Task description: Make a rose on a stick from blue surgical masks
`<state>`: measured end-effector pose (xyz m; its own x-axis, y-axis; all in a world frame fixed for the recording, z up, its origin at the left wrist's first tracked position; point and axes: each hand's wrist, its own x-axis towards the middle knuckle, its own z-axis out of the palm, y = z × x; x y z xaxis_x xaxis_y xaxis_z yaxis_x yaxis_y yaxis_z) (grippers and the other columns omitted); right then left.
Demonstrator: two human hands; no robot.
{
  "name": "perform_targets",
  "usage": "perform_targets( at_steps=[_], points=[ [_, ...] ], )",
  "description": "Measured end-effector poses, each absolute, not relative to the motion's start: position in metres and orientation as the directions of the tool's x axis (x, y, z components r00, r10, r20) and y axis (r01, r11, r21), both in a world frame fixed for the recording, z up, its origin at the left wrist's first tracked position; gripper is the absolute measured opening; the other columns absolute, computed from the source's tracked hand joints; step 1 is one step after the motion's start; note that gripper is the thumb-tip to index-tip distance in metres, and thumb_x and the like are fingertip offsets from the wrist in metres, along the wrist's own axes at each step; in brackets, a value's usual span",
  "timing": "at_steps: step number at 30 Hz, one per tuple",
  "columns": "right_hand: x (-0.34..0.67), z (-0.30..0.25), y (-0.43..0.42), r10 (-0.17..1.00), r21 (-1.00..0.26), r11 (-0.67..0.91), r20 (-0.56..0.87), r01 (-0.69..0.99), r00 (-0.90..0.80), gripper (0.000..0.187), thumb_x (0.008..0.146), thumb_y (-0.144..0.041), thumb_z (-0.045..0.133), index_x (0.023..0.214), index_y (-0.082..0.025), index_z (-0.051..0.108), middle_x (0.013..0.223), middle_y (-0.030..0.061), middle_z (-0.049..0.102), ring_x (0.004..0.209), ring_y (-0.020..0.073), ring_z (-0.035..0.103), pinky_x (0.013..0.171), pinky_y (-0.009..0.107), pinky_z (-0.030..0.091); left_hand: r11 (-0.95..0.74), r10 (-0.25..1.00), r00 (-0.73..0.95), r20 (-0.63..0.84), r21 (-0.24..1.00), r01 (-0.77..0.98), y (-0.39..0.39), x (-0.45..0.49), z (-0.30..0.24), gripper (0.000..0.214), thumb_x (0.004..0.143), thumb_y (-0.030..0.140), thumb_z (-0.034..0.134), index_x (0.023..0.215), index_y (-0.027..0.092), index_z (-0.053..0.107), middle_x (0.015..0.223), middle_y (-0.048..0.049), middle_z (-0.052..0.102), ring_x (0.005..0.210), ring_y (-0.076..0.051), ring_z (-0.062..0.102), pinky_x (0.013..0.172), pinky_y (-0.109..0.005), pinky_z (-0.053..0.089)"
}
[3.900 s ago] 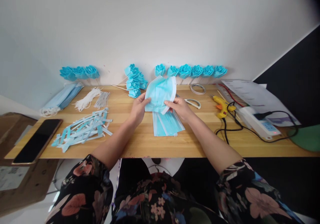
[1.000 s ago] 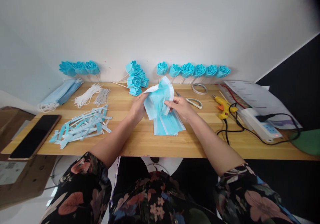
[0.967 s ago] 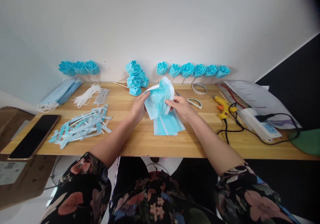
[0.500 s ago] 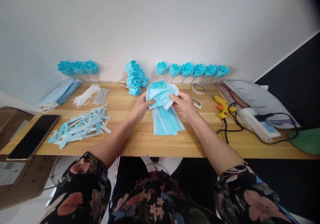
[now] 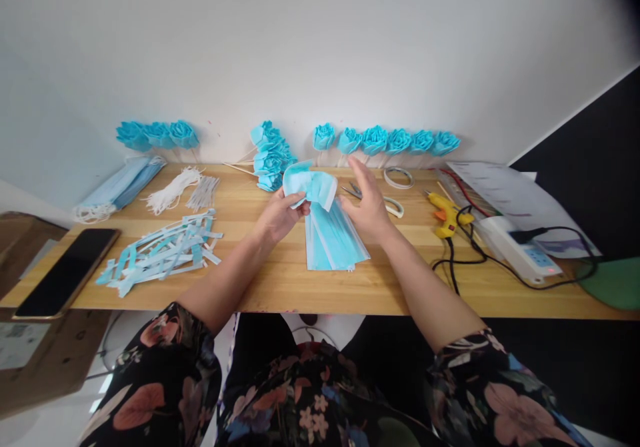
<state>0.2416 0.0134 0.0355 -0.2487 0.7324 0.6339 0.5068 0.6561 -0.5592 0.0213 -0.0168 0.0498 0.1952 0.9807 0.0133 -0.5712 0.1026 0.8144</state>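
A light blue piece of face mask point(image 5: 313, 184) with white edges is pinched at its left side by my left hand point(image 5: 283, 215), closed with the thumb on top. My right hand point(image 5: 367, 204) is open, fingers apart, just right of the mask piece and apart from it. Below both hands a stack of flat blue mask sheets point(image 5: 333, 240) lies fanned on the wooden table point(image 5: 270, 280). Scissors point(image 5: 394, 206) with white handles lie behind my right hand, which partly hides them.
Blue fabric flowers on sticks point(image 5: 374, 140) stand along the wall, with a bunch of flowers point(image 5: 270, 157) at the middle. Left are whole masks point(image 5: 120, 184), white ear loops point(image 5: 173, 190), cut strips point(image 5: 165, 247) and a phone point(image 5: 67, 270). Right are a tape roll point(image 5: 399, 178), yellow glue gun point(image 5: 445, 212) and power strip point(image 5: 523, 250).
My right hand has let go of the mask piece and opened, moving slightly right. The piece has shifted left in my left hand, and the scissors show more.
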Motion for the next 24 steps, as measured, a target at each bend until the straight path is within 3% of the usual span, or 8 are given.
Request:
perform_targets(
  at_steps=[3, 5, 8, 10, 13, 17, 21, 24],
  points=[
    [0.238, 0.042, 0.007, 0.614, -0.346, 0.760, 0.660, 0.551, -0.433, 0.066, 0.091, -0.025, 0.061, 0.155, -0.036, 0.047, 0.167, 0.0011, 0.041, 0.159, 0.0293, 0.027, 0.129, 0.061, 0.025, 0.124, 0.972, 0.233, 0.014, 0.815, -0.567, -0.020, 0.024, 0.051, 0.040, 0.062, 0.026, 0.091, 0.084, 0.017, 0.059, 0.072, 0.0029, 0.062, 0.059, -0.009, 0.056, 0.060, -0.026, 0.045],
    [0.235, 0.044, 0.002, 0.573, -0.321, 0.802, 0.651, 0.503, -0.498, 0.050, 0.095, -0.026, 0.059, 0.143, -0.038, 0.061, 0.163, -0.0028, 0.046, 0.159, 0.0281, 0.027, 0.127, 0.060, 0.028, 0.145, 0.959, 0.282, 0.016, 0.827, -0.543, -0.023, 0.026, 0.052, 0.042, 0.063, 0.030, 0.092, 0.087, 0.017, 0.061, 0.073, 0.0022, 0.062, 0.061, -0.011, 0.058, 0.063, -0.027, 0.047],
    [0.231, 0.046, -0.004, 0.621, -0.489, 0.782, 0.659, 0.385, -0.425, 0.026, 0.097, -0.033, 0.060, 0.117, -0.035, 0.077, 0.144, -0.0010, 0.067, 0.147, 0.0284, 0.049, 0.121, 0.056, 0.039, 0.166, 0.946, 0.325, -0.005, 0.866, -0.471, -0.021, 0.026, 0.051, 0.043, 0.073, 0.051, 0.085, 0.087, 0.017, 0.062, 0.069, -0.0007, 0.063, 0.061, -0.014, 0.060, 0.062, -0.029, 0.048],
    [0.229, 0.046, -0.006, 0.760, -0.710, 0.650, 0.617, 0.272, -0.205, 0.022, 0.096, -0.042, 0.064, 0.106, -0.029, 0.079, 0.120, 0.0027, 0.078, 0.122, 0.0280, 0.068, 0.108, 0.051, 0.052, 0.129, 0.969, 0.245, -0.022, 0.893, -0.431, -0.018, 0.024, 0.049, 0.047, 0.082, 0.063, 0.072, 0.084, 0.017, 0.063, 0.064, -0.0011, 0.061, 0.057, -0.014, 0.058, 0.059, -0.028, 0.046],
    [0.227, 0.045, -0.001, 0.910, -0.916, 0.400, 0.391, -0.040, 0.140, 0.029, 0.085, -0.053, 0.074, 0.093, -0.024, 0.077, 0.091, 0.0016, 0.080, 0.086, 0.0227, 0.075, 0.083, 0.039, 0.061, 0.025, 1.000, 0.028, -0.014, 0.909, -0.417, -0.011, 0.019, 0.046, 0.047, 0.088, 0.064, 0.066, 0.080, 0.018, 0.063, 0.060, 0.0010, 0.056, 0.055, -0.012, 0.054, 0.057, -0.026, 0.043],
    [0.228, 0.043, 0.010, 0.961, -0.919, 0.248, 0.193, -0.306, 0.198, 0.038, 0.067, -0.052, 0.087, 0.088, -0.024, 0.073, 0.084, -0.0008, 0.078, 0.079, 0.0204, 0.074, 0.073, 0.033, 0.060, -0.013, 1.000, -0.003, 0.013, 0.903, -0.429, -0.011, 0.019, 0.044, 0.041, 0.083, 0.057, 0.074, 0.098, 0.018, 0.068, 0.085, -0.0035, 0.070, 0.077, -0.015, 0.066, 0.071, -0.027, 0.050],
    [0.227, 0.043, 0.010, 0.971, -0.910, 0.211, 0.155, -0.356, 0.181, 0.040, 0.064, -0.049, 0.089, 0.089, -0.023, 0.072, 0.086, -0.0010, 0.079, 0.080, 0.0205, 0.074, 0.072, 0.033, 0.060, 0.009, 0.975, 0.207, 0.082, 0.914, -0.406, -0.017, 0.027, 0.042, 0.062, 0.079, 0.060, 0.078, 0.126, 0.022, 0.067, 0.123, -0.0111, 0.072, 0.110, -0.026, 0.068, 0.090, -0.036, 0.052],
    [0.225, 0.044, 0.007, 0.981, -0.909, 0.170, 0.120, -0.382, 0.151, 0.041, 0.061, -0.048, 0.091, 0.087, -0.022, 0.072, 0.084, -0.0012, 0.079, 0.078, 0.0199, 0.074, 0.071, 0.032, 0.060, -0.041, 0.947, 0.280, 0.160, 0.922, -0.386, -0.020, 0.029, 0.038, 0.062, 0.075, 0.054, 0.084, 0.127, 0.025, 0.067, 0.131, -0.0090, 0.071, 0.121, -0.028, 0.064, 0.097, -0.038, 0.049]
  ],
)
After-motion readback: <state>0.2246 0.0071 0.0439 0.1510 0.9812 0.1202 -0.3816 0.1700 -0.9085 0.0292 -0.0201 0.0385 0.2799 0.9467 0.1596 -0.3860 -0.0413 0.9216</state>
